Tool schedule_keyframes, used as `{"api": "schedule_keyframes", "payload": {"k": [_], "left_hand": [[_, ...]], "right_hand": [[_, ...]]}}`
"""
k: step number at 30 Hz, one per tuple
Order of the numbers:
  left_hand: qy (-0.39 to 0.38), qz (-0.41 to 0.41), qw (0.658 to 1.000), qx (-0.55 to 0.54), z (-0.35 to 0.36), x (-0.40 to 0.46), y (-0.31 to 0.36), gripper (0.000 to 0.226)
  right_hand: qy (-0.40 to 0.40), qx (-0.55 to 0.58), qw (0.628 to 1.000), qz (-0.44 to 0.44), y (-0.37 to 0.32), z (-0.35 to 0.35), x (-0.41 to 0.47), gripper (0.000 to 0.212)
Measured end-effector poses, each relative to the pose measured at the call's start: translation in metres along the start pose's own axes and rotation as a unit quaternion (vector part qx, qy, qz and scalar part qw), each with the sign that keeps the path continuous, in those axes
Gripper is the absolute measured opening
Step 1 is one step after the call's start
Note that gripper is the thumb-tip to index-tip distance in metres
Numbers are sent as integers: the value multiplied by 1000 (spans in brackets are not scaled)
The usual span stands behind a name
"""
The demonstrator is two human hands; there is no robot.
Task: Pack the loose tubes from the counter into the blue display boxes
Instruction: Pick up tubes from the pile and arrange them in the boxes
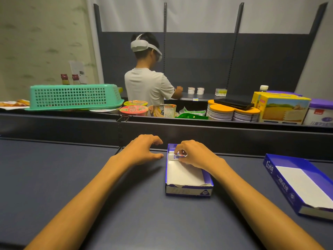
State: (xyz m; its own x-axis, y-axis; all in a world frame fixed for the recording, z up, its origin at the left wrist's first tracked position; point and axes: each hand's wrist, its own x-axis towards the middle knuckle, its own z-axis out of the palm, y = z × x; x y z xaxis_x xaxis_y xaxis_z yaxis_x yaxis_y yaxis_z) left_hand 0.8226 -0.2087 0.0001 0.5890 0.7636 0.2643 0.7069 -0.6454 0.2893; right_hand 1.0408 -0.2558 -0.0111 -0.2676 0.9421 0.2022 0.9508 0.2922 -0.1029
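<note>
A small blue display box (187, 191) with a white inside stands in the middle of the dark counter. My right hand (195, 156) reaches into its far end and pinches a small white and purple tube (177, 156) there, beside a white tube lying against the far wall. My left hand (144, 150) hovers just left of the box, fingers loosely curled and holding nothing. A second, larger blue display box (281, 184) lies at the right, its white inside bare.
A dark raised ledge (198, 130) runs behind the counter. Beyond it lie a green basket (72, 98), noodle cups (134, 110), tins with orange lids (222, 110) and yellow cartons (282, 109). A person (147, 82) stands with their back to me at a far shelf.
</note>
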Motion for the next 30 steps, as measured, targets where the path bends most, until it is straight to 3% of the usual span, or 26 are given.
{"api": "schedule_keyframes", "payload": {"k": [9,15,23,30], "left_hand": [[14,-13,998,59,-14,-16,4,50],[8,-59,992,108,-36,-52,1,54],[17,-128,983,127,-71,-153,-53,54],[28,-196,969,150,-132,-292,-142,54]], "right_hand": [[69,32,997,28,9,-45,-14,36],[38,44,998,22,-22,-43,-15,48],[14,35,999,-27,-130,-26,-6,57],[2,31,995,-95,-289,6,26,59]]}}
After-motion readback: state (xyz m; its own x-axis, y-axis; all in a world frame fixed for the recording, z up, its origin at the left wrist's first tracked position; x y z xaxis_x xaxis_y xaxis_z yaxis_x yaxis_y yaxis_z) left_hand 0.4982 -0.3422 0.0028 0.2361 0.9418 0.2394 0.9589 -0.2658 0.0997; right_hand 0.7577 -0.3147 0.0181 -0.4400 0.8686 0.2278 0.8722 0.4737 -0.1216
